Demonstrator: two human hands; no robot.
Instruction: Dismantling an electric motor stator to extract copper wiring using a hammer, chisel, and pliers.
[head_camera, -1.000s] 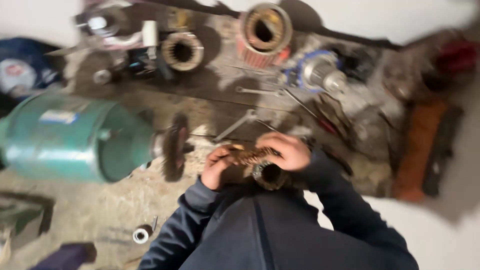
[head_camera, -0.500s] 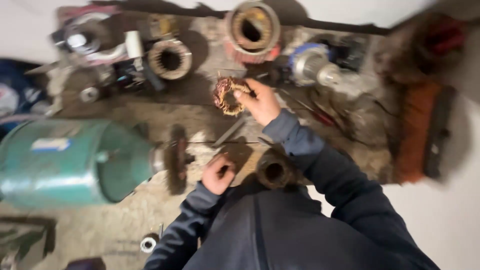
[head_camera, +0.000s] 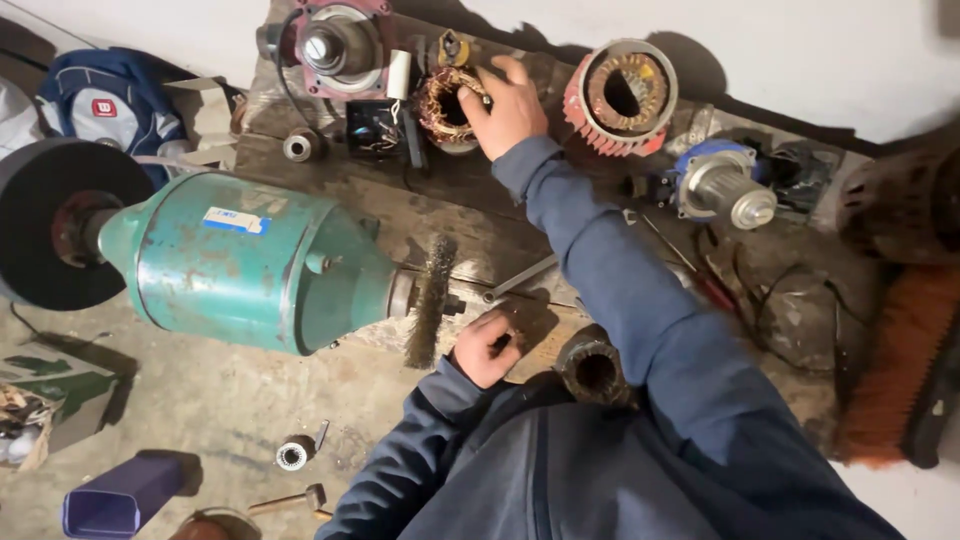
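My right hand (head_camera: 508, 105) reaches to the far side of the wooden board (head_camera: 470, 215) and grips a bundle of copper winding (head_camera: 445, 102). The winding sits on or against a pale ring-shaped part there. My left hand (head_camera: 484, 347) rests near the board's front edge with its fingers curled; something small and dark shows between them, but I cannot make out what. A dark, rusty cylindrical housing (head_camera: 592, 368) stands just right of that hand, by my lap.
A green motor (head_camera: 250, 262) with a wire brush wheel (head_camera: 432, 300) and a black wheel (head_camera: 60, 225) lies at left. A red finned stator (head_camera: 620, 95), a red motor end (head_camera: 340, 45), a blue-silver part (head_camera: 725, 190), a wrench (head_camera: 520, 278) and an orange brush (head_camera: 900, 370) surround the board.
My right hand carried the copper winding from in front of me up to the far side of the board. My left hand let go of it and dropped to the board's front edge.
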